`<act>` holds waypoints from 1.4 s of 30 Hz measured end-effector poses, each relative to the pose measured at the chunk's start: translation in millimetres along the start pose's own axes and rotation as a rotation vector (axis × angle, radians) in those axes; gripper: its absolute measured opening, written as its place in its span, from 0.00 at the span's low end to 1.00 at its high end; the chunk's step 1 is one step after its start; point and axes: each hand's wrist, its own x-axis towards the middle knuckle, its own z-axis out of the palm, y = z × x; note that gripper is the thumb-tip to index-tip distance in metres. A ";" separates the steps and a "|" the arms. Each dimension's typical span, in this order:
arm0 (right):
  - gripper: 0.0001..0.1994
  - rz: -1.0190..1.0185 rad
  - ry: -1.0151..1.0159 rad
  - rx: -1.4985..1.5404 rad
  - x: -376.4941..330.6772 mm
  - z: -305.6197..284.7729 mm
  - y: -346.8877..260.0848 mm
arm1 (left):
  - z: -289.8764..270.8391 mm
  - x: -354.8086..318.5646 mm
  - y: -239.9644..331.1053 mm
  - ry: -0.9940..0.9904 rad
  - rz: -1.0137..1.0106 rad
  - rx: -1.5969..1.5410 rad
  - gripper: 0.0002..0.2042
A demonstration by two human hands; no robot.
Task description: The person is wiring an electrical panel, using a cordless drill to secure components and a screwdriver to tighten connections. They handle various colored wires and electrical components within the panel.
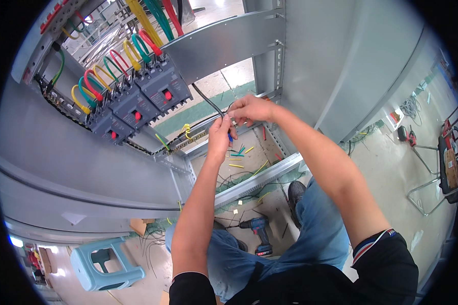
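My left hand point(220, 134) is closed around a black cable point(206, 97) that comes down from behind the grey metal plate. A small blue piece point(230, 137) shows beside its fingers; its kind is hidden. Close against it, my right hand point(252, 109) pinches with its fingertips at the point where the cable meets my left fingers. What lies between the right fingers is too small to make out. Both hands are inside the open cabinet frame, right of three dark grey circuit breakers point(137, 116) with red levers and looped red, green and yellow wires.
A metal crossbar point(259, 178) runs along the cabinet's bottom front. Wire offcuts point(235, 165) are scattered below. A cordless drill point(259, 233) lies between my feet. A light blue stool point(104, 264) stands at lower left, and a folding chair point(445, 162) at far right.
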 end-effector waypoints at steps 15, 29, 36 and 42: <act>0.18 0.045 -0.098 0.113 -18.6 59.5 63.6 | -3.8 17.5 23.3 -0.180 -0.101 0.018 0.17; 0.18 -0.223 0.659 -0.559 10.7 112.4 93.6 | -19.0 1.3 35.7 -0.168 0.701 1.504 0.20; 0.17 -0.182 0.737 -0.325 13.4 115.1 109.8 | -25.6 11.2 18.9 -0.107 0.779 1.386 0.18; 0.21 0.052 0.596 -0.173 -10.2 151.4 185.1 | -33.4 23.0 13.3 -0.172 0.765 1.268 0.18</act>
